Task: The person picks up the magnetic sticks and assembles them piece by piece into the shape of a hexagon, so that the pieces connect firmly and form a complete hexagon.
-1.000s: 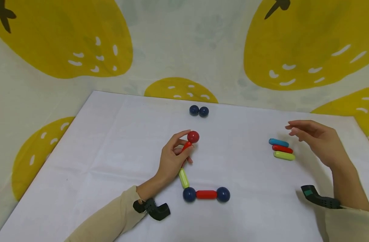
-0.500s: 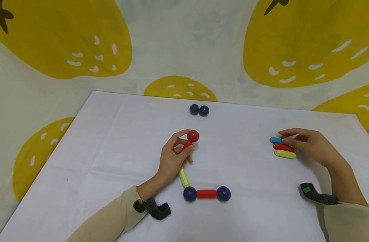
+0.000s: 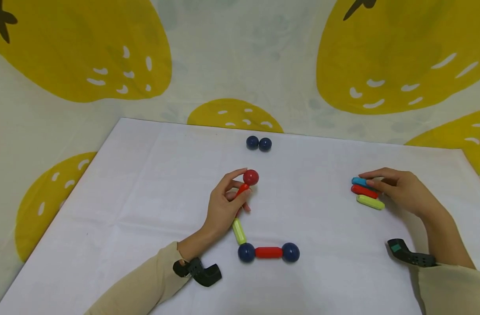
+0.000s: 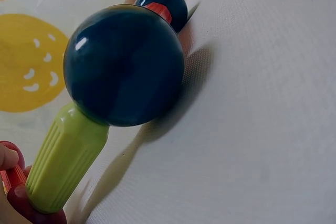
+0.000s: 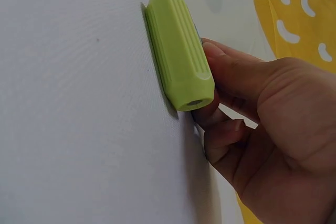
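In the head view my left hand (image 3: 228, 201) grips a red magnetic stick (image 3: 243, 190) with a red ball (image 3: 250, 177) at its far end. A yellow-green stick (image 4: 67, 158) joins a second red ball (image 4: 32, 208), partly hidden by the hand, to a dark blue ball (image 3: 246, 253). From there a red stick (image 3: 268, 253) runs right to another dark blue ball (image 3: 291, 252). At the right, my right hand (image 3: 407, 192) pinches a blue stick (image 3: 359, 181) between thumb and fingers. Beside it lie a red stick (image 3: 363, 191) and a yellow-green stick (image 5: 181, 51).
Two dark blue balls (image 3: 258, 143) sit side by side near the far edge of the white table (image 3: 165, 175). A cloth with large yellow fruit prints (image 3: 240, 65) hangs behind. Black wrist devices (image 3: 200, 271) sit at both cuffs.
My right hand has come left and down onto the blue stick and pinches it. The blue and red sticks have shifted slightly; the yellow-green one has turned a little. The left hand stays put.
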Demonstrator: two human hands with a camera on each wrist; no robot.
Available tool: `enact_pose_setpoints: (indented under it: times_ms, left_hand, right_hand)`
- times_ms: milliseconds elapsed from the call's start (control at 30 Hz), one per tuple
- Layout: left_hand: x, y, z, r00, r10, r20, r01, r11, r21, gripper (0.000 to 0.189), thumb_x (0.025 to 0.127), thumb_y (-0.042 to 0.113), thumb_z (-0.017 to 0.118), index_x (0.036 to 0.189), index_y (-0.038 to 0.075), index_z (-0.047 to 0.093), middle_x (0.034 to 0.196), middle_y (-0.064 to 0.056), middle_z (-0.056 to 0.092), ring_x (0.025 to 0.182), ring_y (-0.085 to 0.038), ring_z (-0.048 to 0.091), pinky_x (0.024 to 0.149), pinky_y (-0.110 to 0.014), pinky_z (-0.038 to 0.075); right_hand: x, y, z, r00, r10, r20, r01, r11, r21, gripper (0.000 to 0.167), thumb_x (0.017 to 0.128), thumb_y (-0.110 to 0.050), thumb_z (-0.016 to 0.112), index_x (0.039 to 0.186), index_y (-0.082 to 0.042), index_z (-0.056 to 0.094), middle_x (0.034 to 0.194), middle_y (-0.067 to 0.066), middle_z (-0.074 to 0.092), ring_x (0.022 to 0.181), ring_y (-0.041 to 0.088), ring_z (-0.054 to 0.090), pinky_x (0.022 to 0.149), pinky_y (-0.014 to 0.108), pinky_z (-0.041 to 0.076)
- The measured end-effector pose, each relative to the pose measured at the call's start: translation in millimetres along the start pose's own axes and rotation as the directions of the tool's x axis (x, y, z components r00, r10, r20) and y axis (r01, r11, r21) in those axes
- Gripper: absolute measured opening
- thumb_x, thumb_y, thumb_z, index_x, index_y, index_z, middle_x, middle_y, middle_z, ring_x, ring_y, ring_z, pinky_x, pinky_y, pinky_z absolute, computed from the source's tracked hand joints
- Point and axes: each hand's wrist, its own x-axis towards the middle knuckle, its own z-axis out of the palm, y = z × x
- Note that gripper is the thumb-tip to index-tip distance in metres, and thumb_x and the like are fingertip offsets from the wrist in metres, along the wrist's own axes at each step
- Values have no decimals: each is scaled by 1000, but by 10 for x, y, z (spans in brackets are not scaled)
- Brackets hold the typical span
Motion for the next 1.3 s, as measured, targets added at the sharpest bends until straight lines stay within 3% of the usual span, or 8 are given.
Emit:
enact_pose_setpoints:
  times_ms: [267,500,667,833,1033,1300]
  left_hand:
    - [4,3,5,1000,4,0,-4,1000,-4,47,91,-5,60,136,1,48,96,-22,58,56,-46,58,42,-19,36]
    - [-3,11,15,1000,7,-3,-7,1000,0,47,91,-5,60,135,2,48,96,-22,58,56,-45,58,41,-19,35]
    - [-1,7,16,1000,-1,-5,1,1000,4,46,91,-3,61,135,6,50,97,-21,58,57,-46,58,42,-19,36]
    - [-7,7,9,1000,-11,-11,11,1000,3,46,91,-2,61,135,7,51,97,-20,58,57,-47,58,42,-19,35]
    - [-29,15,14,1000,-19,-5,19,1000,-12,47,91,-3,61,135,6,50,97,-20,58,57,-47,58,42,-19,35]
    - [-36,18,7,1000,-17,2,17,1000,-20,47,91,-4,61,136,4,48,96,-21,57,57,-46,58,42,-19,36]
  right_hand:
    - [18,-19,18,999,14,-46,-15,1000,-20,34,96,-35,57,124,-17,64,118,10,60,91,3,49,72,11,41]
    - [-14,-179,-9,990,-1,-140,3,1000,15,31,95,-33,60,123,-20,65,99,7,61,78,14,50,56,25,41]
    - [-30,-427,-4,980,-82,-179,91,995,42,26,94,-26,62,119,-20,67,97,-2,61,76,10,51,54,24,40]
    - [20,-709,29,970,-164,-182,176,983,51,24,94,-20,63,117,-21,68,104,-8,63,80,10,56,62,16,45]
    - [124,-1094,148,957,-248,-149,262,961,83,24,93,-15,64,115,-23,70,107,-7,65,87,8,57,68,15,47]
    - [286,-1471,405,924,-375,-81,382,917,112,23,92,-16,65,112,-26,71,103,-10,66,88,10,55,71,20,47]
